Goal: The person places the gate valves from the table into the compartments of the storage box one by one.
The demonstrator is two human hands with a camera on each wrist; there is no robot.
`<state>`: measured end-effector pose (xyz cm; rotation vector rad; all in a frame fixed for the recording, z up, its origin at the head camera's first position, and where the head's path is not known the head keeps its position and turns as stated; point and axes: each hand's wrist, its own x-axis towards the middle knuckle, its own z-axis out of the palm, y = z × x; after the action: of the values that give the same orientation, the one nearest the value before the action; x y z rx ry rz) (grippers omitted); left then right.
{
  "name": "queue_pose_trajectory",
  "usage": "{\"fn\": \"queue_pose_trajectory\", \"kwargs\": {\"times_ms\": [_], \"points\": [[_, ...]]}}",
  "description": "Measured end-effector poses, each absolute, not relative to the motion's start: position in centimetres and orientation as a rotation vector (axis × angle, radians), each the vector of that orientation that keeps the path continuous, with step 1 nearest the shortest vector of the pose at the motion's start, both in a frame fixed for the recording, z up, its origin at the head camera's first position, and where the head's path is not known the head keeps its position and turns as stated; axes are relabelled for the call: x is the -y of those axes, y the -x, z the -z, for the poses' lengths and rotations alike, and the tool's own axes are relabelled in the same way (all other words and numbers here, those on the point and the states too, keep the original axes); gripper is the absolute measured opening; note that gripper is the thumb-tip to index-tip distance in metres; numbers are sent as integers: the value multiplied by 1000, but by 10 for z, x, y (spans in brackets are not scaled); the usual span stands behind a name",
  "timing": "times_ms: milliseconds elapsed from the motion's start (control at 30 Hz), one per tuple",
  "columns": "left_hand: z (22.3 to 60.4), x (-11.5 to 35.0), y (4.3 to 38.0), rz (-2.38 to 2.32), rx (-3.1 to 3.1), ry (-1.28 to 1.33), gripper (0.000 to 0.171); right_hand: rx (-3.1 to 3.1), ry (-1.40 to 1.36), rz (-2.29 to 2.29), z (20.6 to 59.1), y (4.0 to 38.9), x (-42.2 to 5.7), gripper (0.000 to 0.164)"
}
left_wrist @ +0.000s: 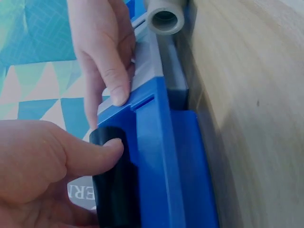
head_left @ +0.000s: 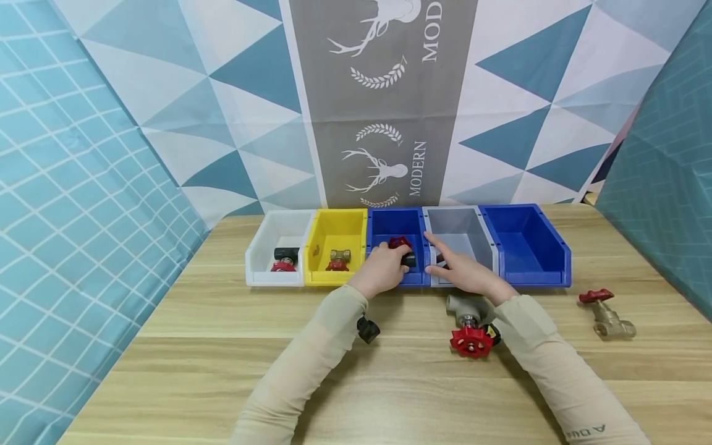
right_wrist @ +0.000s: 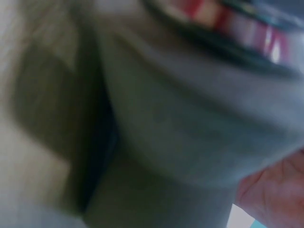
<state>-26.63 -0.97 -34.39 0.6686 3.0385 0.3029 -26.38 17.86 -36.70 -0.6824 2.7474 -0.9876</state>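
My left hand (head_left: 382, 269) reaches into the middle blue bin (head_left: 396, 220) and grips a black pipe-bodied valve with a red handwheel (head_left: 399, 242). In the left wrist view the thumb lies on the valve's black body (left_wrist: 114, 190). My right hand (head_left: 464, 269) is at the divider between that bin and the grey bin (head_left: 458, 225), index finger extended and thumb tip touching the rim. Something dark shows between its thumb and index finger. Below the right wrist, a grey valve with a red handwheel (head_left: 471, 342) lies on the table; its grey body (right_wrist: 204, 123) fills the blurred right wrist view.
The white bin (head_left: 251, 259) holds a black valve with a red handwheel. In the yellow bin (head_left: 328, 278) sits a brass valve (head_left: 339, 256). Another blue bin (head_left: 534, 278) ends the row. A brass valve (head_left: 612, 324) lies at right; a black fitting (head_left: 368, 330) is beside the left sleeve.
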Motion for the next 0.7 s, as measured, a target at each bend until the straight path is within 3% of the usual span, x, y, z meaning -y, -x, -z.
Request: {"fn": "queue_pose_trajectory", "kwargs": {"times_ms": [700], "points": [[356, -1, 277, -187, -3143, -582, 37, -2752, 698, 990, 366, 263, -178, 69]]}}
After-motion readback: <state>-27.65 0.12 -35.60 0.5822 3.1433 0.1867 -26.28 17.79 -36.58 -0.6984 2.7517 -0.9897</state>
